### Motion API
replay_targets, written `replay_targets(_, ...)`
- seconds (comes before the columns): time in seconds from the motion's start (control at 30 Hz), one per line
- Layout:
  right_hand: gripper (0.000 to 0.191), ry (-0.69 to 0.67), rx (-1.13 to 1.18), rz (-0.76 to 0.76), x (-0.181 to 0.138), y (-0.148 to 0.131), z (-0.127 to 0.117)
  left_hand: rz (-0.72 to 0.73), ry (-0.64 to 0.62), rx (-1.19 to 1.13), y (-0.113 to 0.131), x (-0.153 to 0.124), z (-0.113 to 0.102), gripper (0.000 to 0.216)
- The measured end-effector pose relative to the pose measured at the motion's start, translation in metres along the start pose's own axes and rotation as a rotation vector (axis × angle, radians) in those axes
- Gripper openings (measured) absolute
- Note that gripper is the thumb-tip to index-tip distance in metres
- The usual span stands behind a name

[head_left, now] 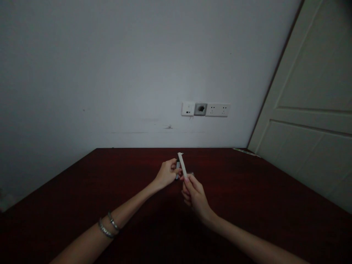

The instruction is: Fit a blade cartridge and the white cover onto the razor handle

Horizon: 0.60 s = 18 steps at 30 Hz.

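My right hand [195,196] is closed around the lower end of a slim white stick-shaped object [182,165], thumb along its near end. The object tilts up and away, and its far tip has a small uneven edge; its exact kind is unclear. My left hand [166,173] is closed, its fingers and thumb pinching a narrow grey piece with a dark upper part [177,169], held upright just left of the white object. Whether the two pieces touch or are joined, I cannot tell. A small shiny edge shows just behind my right fingers, mostly hidden.
Both hands are over a dark red-brown table [132,165], which meets a pale wall [123,73]. Wall sockets [217,109] sit above its back edge. A thin flat strip [245,152] lies at the back right corner, near a white panelled door [308,110].
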State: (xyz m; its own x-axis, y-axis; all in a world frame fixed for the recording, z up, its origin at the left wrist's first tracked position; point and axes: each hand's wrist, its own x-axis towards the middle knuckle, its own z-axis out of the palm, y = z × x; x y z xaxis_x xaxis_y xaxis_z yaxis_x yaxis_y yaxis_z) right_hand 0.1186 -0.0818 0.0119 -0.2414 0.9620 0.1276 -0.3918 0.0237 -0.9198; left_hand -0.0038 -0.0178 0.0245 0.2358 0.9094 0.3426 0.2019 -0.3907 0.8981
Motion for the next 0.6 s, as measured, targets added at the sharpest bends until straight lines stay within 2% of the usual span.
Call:
replay_targets(0.13, 0.034, 0.011, -0.002, -0.037, -0.003, 0.004, -0.001, 0.015, -0.001, 0.036, -0.003, 0.003, -0.001, 0.005)
replay_targets(0.3, 0.031, -0.056, -0.082, -0.002, -0.009, 0.009, -0.001, 0.034, 0.041, 0.055, -0.002, 0.004, -0.002, 0.004)
replay_targets(0.43, 0.032, 0.013, -0.037, -0.076, -0.003, 0.005, 0.000, 0.047, 0.001, 0.047, -0.002, 0.003, -0.003, 0.005)
replay_targets(0.6, 0.029, -0.126, -0.136, 0.007, -0.013, 0.001, 0.004, 0.101, 0.037, 0.151, 0.002, 0.004, -0.011, 0.006)
